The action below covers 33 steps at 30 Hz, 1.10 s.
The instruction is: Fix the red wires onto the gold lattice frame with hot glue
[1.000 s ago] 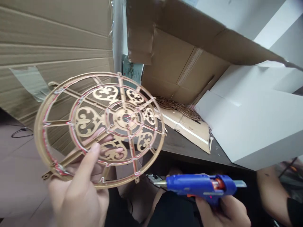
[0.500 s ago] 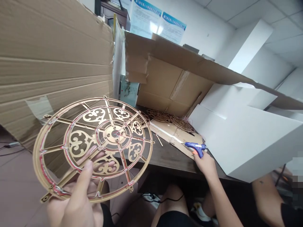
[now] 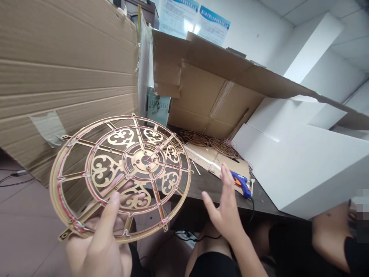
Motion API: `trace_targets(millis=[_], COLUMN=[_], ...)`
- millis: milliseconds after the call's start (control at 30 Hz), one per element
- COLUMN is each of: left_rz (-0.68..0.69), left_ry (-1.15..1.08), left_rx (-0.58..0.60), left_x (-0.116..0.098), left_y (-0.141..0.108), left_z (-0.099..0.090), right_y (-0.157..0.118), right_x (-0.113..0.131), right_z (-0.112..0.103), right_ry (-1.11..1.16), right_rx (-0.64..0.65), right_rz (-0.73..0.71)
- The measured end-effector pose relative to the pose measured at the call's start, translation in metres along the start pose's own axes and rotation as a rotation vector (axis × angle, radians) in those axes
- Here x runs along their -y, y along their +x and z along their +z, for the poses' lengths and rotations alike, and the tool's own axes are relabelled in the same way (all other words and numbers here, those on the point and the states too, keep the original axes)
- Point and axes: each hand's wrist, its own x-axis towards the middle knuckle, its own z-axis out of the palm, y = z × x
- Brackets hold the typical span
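A large round gold openwork frame [image 3: 145, 161] with spokes, scroll ornaments and red and white wires along its rings is held up at the left. My left hand [image 3: 100, 234] grips its near lower edge, thumb on top and fingers underneath. At the right of the frame, my right hand [image 3: 226, 211] is raised with fingers apart and nothing in it. Just beyond that hand, a blue and orange glue gun [image 3: 243, 185] lies at the edge of a cardboard piece on the dark table, its cord hanging over the front.
More round brown frames [image 3: 223, 148] lie at the back of the dark table [image 3: 190, 188]. Cardboard walls [image 3: 69, 57] stand left and behind, a white board [image 3: 288, 161] at the right. Another person's arm [image 3: 331, 231] shows at the lower right.
My right hand has let go of the glue gun, which now lies on the table, and has moved left toward the frame. The frame and my left hand appear slightly farther right.
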Motion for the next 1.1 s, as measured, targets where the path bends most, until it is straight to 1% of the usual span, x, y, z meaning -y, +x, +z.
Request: trace_targets(millis=[33, 100, 167, 200, 233, 267, 300, 333, 367, 433, 467, 500, 567, 667, 700, 767, 833, 933, 1100], left_rz=[0.009, 0.024, 0.022, 0.021, 0.023, 0.025, 0.028, 0.033, 0.033, 0.023, 0.022, 0.022, 0.012, -0.032, -0.053, -0.086, -0.101, -0.081, -0.041], left_ry=[-0.002, -0.007, -0.003, -0.001, 0.001, -0.001, -0.004, -0.007, -0.008, -0.008, -0.008, -0.011, -0.018, -0.029, -0.031, -0.033, -0.030, -0.038, -0.006], left_rx=[0.000, 0.003, -0.002, -0.008, -0.011, -0.012, -0.013, -0.014, -0.014, -0.009, -0.007, 0.002, 0.018, -0.003, -0.009, -0.005, 0.014, 0.055, 0.064], left_x=[-0.001, -0.002, -0.001, -0.001, -0.001, -0.002, -0.002, -0.002, -0.002, -0.002, -0.002, -0.002, -0.002, -0.004, -0.006, -0.009, -0.012, -0.013, -0.012], left_y=[0.000, -0.001, -0.001, -0.001, -0.001, -0.002, -0.002, -0.003, -0.003, -0.004, -0.003, -0.003, -0.002, 0.000, 0.000, -0.001, -0.002, -0.003, -0.002], left_z=[0.001, 0.003, 0.004, 0.004, 0.004, 0.004, 0.004, 0.004, 0.004, 0.004, 0.003, 0.003, 0.002, 0.001, 0.002, 0.003, 0.006, 0.009, 0.010], right_y=[-0.006, -0.018, -0.026, -0.027, -0.026, -0.021, -0.014, -0.004, 0.007, 0.030, 0.041, 0.050, 0.063, 0.071, 0.071, 0.072, 0.071, 0.066, 0.053], right_x=[0.009, 0.023, 0.030, 0.031, 0.031, 0.028, 0.022, 0.015, 0.006, -0.016, -0.026, -0.035, -0.046, -0.048, -0.047, -0.046, -0.047, -0.052, -0.055], right_z=[0.001, -0.002, -0.014, -0.022, -0.031, -0.040, -0.047, -0.050, -0.050, -0.040, -0.030, -0.018, 0.010, 0.046, 0.054, 0.063, 0.064, 0.056, 0.038], right_ry=[0.020, 0.102, 0.249, 0.328, 0.390, 0.435, 0.473, 0.471, 0.422, 0.150, 0.081, 0.041, -0.017, -0.072, -0.086, -0.105, -0.111, -0.072, 0.124], right_rx=[0.081, 0.327, 0.604, 0.709, 0.775, 0.800, 0.789, 0.703, 0.567, 0.265, 0.193, 0.153, 0.131, 0.149, 0.160, 0.180, 0.193, 0.210, 0.246], right_rz=[-0.030, -0.076, -0.105, -0.091, -0.046, 0.023, 0.085, 0.146, 0.206, 0.271, 0.291, 0.302, 0.309, 0.307, 0.312, 0.333, 0.366, 0.419, 0.477])
